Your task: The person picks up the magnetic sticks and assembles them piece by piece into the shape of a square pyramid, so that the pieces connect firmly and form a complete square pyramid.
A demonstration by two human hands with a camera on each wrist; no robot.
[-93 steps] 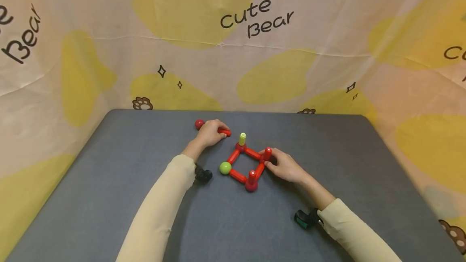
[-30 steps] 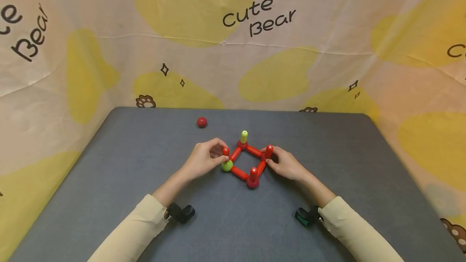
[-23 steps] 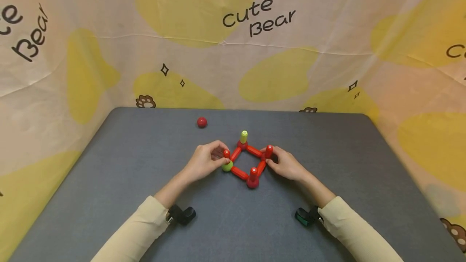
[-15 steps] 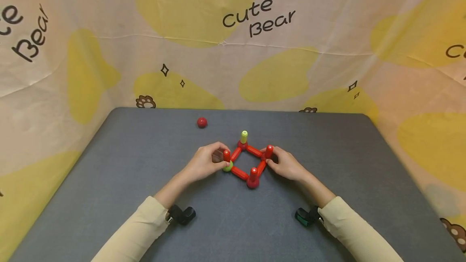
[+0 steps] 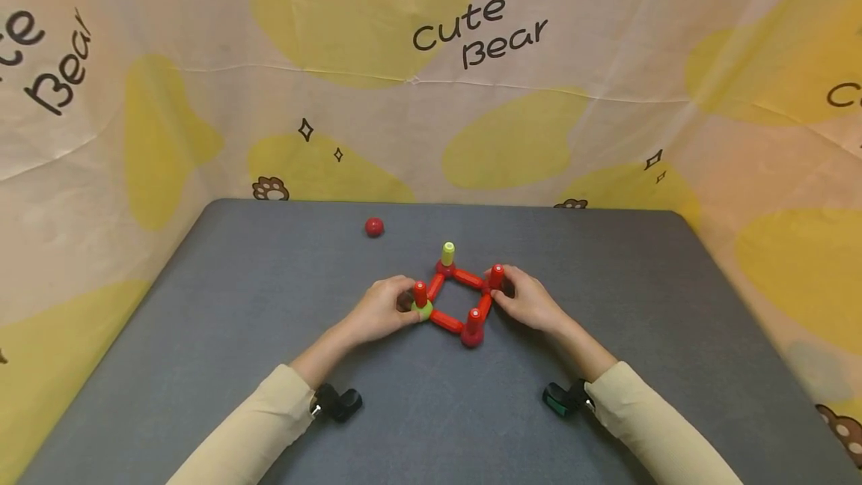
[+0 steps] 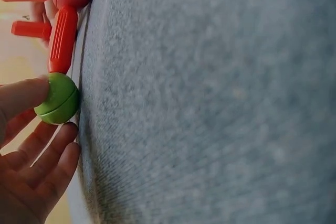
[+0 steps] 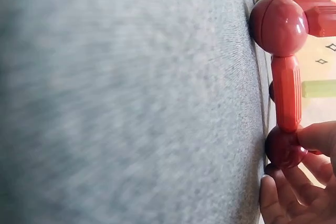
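Observation:
A square of red magnetic rods (image 5: 447, 322) joined by balls lies mid-table. My left hand (image 5: 384, 310) pinches the green ball (image 6: 60, 100) at its left corner, thumb on one side and fingers on the other. Upright on that ball stands a red rod (image 5: 420, 293). At the right corner, my right hand (image 5: 528, 299) grips a dark red ball (image 7: 283, 148), which bears another upright red rod (image 5: 497, 275). The near red ball (image 5: 472, 336) carries an upright red rod too, and the far one a yellow-green rod (image 5: 448, 254).
A loose red ball (image 5: 374, 227) lies near the back edge of the grey table (image 5: 283, 245), left of the square. Patterned cloth (image 5: 377, 141) hangs behind and along both sides. Each wrist wears a black camera (image 5: 340, 403).
My left hand has brought a red rod from beside the loose ball onto the green ball, then slid down to that ball. The square has turned slightly; my right hand stays at its corner.

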